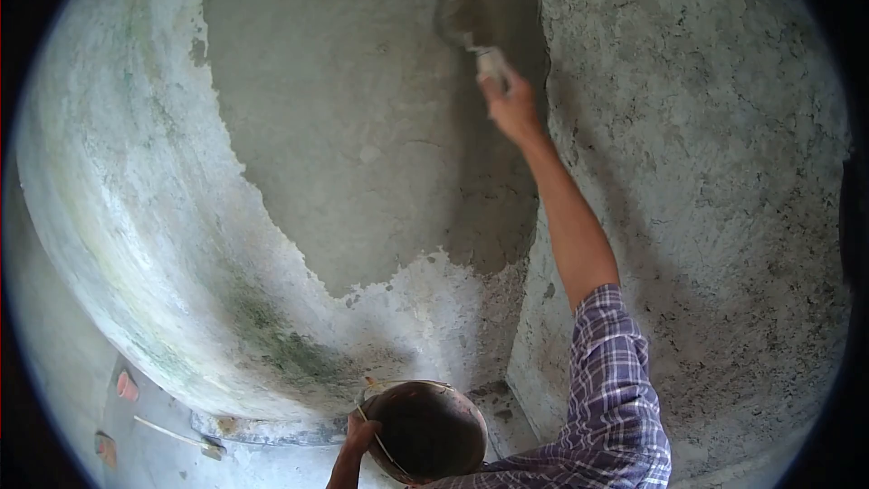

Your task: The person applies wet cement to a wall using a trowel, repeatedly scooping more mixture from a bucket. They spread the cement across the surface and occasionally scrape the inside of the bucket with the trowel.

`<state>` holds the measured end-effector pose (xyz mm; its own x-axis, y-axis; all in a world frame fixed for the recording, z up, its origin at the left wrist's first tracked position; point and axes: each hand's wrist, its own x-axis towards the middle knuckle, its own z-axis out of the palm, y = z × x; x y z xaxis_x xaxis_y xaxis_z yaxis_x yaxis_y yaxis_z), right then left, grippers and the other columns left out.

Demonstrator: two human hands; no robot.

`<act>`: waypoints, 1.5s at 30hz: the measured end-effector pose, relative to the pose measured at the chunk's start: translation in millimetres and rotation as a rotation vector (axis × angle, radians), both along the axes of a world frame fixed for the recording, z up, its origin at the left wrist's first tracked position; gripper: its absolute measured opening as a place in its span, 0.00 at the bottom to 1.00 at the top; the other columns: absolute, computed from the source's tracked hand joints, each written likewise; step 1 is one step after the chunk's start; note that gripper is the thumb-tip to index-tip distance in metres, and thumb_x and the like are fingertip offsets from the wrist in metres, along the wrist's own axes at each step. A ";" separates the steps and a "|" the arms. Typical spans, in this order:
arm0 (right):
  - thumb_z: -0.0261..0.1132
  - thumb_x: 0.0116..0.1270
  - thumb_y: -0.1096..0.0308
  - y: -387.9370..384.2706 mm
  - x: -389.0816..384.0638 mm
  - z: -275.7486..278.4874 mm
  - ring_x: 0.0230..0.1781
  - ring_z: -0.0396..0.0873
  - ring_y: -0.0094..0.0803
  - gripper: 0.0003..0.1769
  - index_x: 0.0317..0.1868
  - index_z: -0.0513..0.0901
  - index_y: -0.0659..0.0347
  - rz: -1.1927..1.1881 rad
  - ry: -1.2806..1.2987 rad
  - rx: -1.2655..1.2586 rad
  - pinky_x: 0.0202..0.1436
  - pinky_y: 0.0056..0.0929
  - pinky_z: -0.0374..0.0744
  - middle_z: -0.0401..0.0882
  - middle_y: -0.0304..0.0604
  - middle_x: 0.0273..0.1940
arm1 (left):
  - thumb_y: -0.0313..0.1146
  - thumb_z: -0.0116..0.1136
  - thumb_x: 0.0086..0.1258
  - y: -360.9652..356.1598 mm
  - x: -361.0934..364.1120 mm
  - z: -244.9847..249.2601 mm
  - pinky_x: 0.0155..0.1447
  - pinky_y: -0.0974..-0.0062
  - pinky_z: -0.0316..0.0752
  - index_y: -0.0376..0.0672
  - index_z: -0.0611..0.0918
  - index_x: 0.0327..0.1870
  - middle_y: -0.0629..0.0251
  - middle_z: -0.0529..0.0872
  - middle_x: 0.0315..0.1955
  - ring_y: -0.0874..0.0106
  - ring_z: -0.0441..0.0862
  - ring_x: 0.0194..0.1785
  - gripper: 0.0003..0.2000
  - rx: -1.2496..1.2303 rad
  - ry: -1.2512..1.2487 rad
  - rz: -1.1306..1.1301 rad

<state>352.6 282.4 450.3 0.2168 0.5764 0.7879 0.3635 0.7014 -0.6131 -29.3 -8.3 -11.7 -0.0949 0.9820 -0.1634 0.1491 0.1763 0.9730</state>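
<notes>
Whitish, weathered plaster covers a wall (136, 172) that looks curved through the round-edged view, chalky and streaked, with a mossy green stain (272, 330) low down. Across its upper middle spreads a broad patch of smooth, damp-looking grey-brown mortar (344, 127), its left and lower edges ragged, its right edge running along the corner where the 2 walls meet. To the right stands a coarse, pitted grey wall (706, 127), speckled darker toward the bottom. Against the mortar near its upper right edge is a dark-bladed trowel with a pale handle (490, 63), its blade blurred. The right hand (511, 109) is closed around that handle, the bare forearm reaching up from a purple-and-white plaid sleeve (611, 380). At the bottom centre, the left hand (362, 435) grips the left side of a round, dark-insided bucket (430, 430) at its rim, beside a thin wire bail (380, 441); the contents are too dark to tell. Farther left, on the pale grey floor (262, 466), lie 3 things: a small reddish cup-shaped object (128, 387), a long light stick with a dark block-like end (167, 430) and a reddish-brown chunk (106, 449).
</notes>
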 end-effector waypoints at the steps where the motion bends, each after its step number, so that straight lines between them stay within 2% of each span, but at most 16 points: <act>1: 0.61 0.69 0.58 -0.9 -8.4 -7.3 0.48 0.82 0.44 0.30 0.70 0.66 0.56 -0.013 -0.144 0.131 0.48 0.34 0.79 0.81 0.55 0.51 | 0.17 0.50 0.39 1.0 2.4 0.0 0.55 0.75 0.75 0.33 0.78 0.57 0.61 0.84 0.46 0.69 0.81 0.49 0.33 -0.010 0.002 0.006; 5: 0.62 0.68 0.58 -40.0 -18.3 -35.6 0.55 0.79 0.47 0.30 0.69 0.67 0.56 0.032 -0.266 0.170 0.56 0.34 0.75 0.79 0.58 0.54 | 0.17 0.51 0.40 4.7 3.2 -3.0 0.54 0.74 0.75 0.33 0.78 0.57 0.61 0.83 0.46 0.69 0.80 0.48 0.32 -0.128 0.067 0.035; 8: 0.61 0.69 0.58 -44.1 -0.6 -45.2 0.57 0.78 0.46 0.31 0.69 0.66 0.56 -0.018 -0.225 0.286 0.59 0.34 0.74 0.79 0.58 0.54 | 0.17 0.52 0.41 5.3 4.8 -4.8 0.53 0.74 0.76 0.33 0.77 0.57 0.61 0.83 0.45 0.69 0.80 0.47 0.32 0.075 0.027 -0.015; 11: 0.59 0.70 0.57 -46.3 34.2 -44.4 0.58 0.77 0.48 0.31 0.71 0.64 0.56 -0.056 -0.090 0.075 0.61 0.34 0.73 0.76 0.57 0.59 | 0.20 0.56 0.41 1.3 6.1 8.9 0.52 0.71 0.76 0.35 0.80 0.55 0.57 0.85 0.40 0.67 0.82 0.45 0.30 -0.029 -0.046 0.032; 17: 0.56 0.72 0.57 -26.3 68.4 -39.2 0.44 0.82 0.41 0.32 0.73 0.60 0.57 -0.111 0.041 -0.024 0.48 0.33 0.80 0.67 0.56 0.66 | 0.16 0.51 0.39 2.0 -0.2 0.9 0.53 0.75 0.75 0.34 0.75 0.61 0.60 0.82 0.49 0.69 0.80 0.49 0.36 0.019 0.076 -0.018; 19: 0.56 0.72 0.58 -42.1 60.5 -29.1 0.30 0.78 0.31 0.31 0.72 0.61 0.57 -0.053 0.142 -0.080 0.34 0.29 0.80 0.78 0.52 0.51 | 0.16 0.50 0.39 -1.2 4.7 10.1 0.54 0.75 0.75 0.34 0.75 0.61 0.60 0.82 0.49 0.68 0.80 0.50 0.36 -0.015 -0.088 -0.039; 20: 0.56 0.72 0.58 -41.2 61.4 -29.6 0.30 0.78 0.31 0.31 0.72 0.61 0.57 -0.052 0.141 -0.082 0.34 0.29 0.80 0.78 0.52 0.51 | 0.16 0.50 0.39 -1.6 4.4 10.2 0.54 0.75 0.75 0.34 0.75 0.61 0.60 0.82 0.49 0.68 0.80 0.50 0.36 -0.016 -0.088 -0.038; 22: 0.57 0.72 0.59 -38.0 61.7 -28.8 0.21 0.70 0.24 0.31 0.72 0.62 0.56 0.011 0.188 -0.106 0.25 0.25 0.74 0.76 0.41 0.33 | 0.16 0.49 0.39 -3.2 3.6 13.3 0.55 0.75 0.75 0.34 0.75 0.61 0.60 0.82 0.49 0.68 0.80 0.51 0.36 -0.041 -0.068 -0.012; 26: 0.58 0.72 0.60 -29.7 57.8 -29.5 0.18 0.65 0.21 0.31 0.72 0.63 0.56 0.109 0.260 -0.083 0.22 0.24 0.70 0.67 0.33 0.24 | 0.16 0.49 0.39 -8.3 7.4 26.2 0.55 0.75 0.75 0.34 0.75 0.61 0.59 0.82 0.49 0.68 0.79 0.52 0.37 -0.016 -0.101 -0.014; 29: 0.59 0.71 0.61 -27.4 52.7 -30.3 0.19 0.68 0.22 0.30 0.71 0.64 0.56 0.143 0.270 -0.088 0.23 0.24 0.72 0.71 0.36 0.26 | 0.16 0.50 0.39 -7.8 3.7 17.4 0.55 0.75 0.74 0.34 0.75 0.61 0.59 0.82 0.49 0.68 0.79 0.52 0.37 0.001 -0.012 -0.027; 31: 0.59 0.71 0.60 -32.6 41.0 -36.2 0.20 0.70 0.22 0.28 0.69 0.67 0.58 0.024 0.171 -0.079 0.25 0.26 0.74 0.75 0.38 0.29 | 0.16 0.50 0.38 -6.3 6.9 15.4 0.56 0.75 0.74 0.34 0.75 0.61 0.60 0.82 0.49 0.68 0.79 0.52 0.37 0.039 -0.057 -0.015; 32: 0.59 0.71 0.61 -30.9 36.5 -47.3 0.28 0.81 0.33 0.27 0.68 0.68 0.59 -0.009 0.071 -0.088 0.32 0.30 0.79 0.82 0.48 0.36 | 0.16 0.50 0.38 -7.5 7.4 15.3 0.56 0.75 0.74 0.34 0.75 0.61 0.60 0.82 0.49 0.68 0.79 0.52 0.37 0.028 -0.055 -0.019; 34: 0.60 0.70 0.61 -22.3 25.0 -85.6 0.43 0.84 0.48 0.27 0.67 0.69 0.59 -0.118 -0.262 0.152 0.43 0.35 0.80 0.83 0.56 0.46 | 0.16 0.50 0.39 -5.4 11.6 21.9 0.56 0.75 0.74 0.34 0.75 0.61 0.60 0.82 0.49 0.68 0.79 0.53 0.36 0.030 0.009 -0.056; 35: 0.60 0.70 0.61 -28.4 22.8 -102.6 0.43 0.84 0.48 0.27 0.67 0.69 0.59 -0.120 -0.261 0.146 0.43 0.35 0.80 0.83 0.56 0.46 | 0.16 0.50 0.39 -6.1 11.6 14.5 0.56 0.75 0.74 0.34 0.75 0.61 0.60 0.82 0.49 0.68 0.79 0.53 0.36 0.024 0.011 -0.059; 37: 0.60 0.70 0.62 -55.8 9.6 -115.7 0.55 0.78 0.54 0.28 0.68 0.68 0.59 0.004 -0.359 0.140 0.53 0.39 0.77 0.79 0.60 0.52 | 0.17 0.49 0.40 0.7 7.3 1.2 0.57 0.75 0.74 0.34 0.75 0.61 0.60 0.82 0.49 0.68 0.79 0.52 0.36 0.061 -0.007 -0.068; 45: 0.60 0.69 0.61 -17.6 28.3 -119.2 0.53 0.80 0.53 0.29 0.70 0.66 0.56 -0.188 -0.046 0.209 0.51 0.38 0.78 0.79 0.60 0.52 | 0.18 0.51 0.40 -10.2 5.0 14.2 0.56 0.76 0.73 0.35 0.77 0.60 0.60 0.83 0.48 0.69 0.79 0.51 0.35 -0.041 0.043 -0.017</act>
<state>380.9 264.8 331.1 0.2662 0.3536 0.8967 0.5234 0.7282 -0.4425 -24.3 -18.5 2.5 -0.0864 0.9761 -0.1993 0.1934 0.2126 0.9578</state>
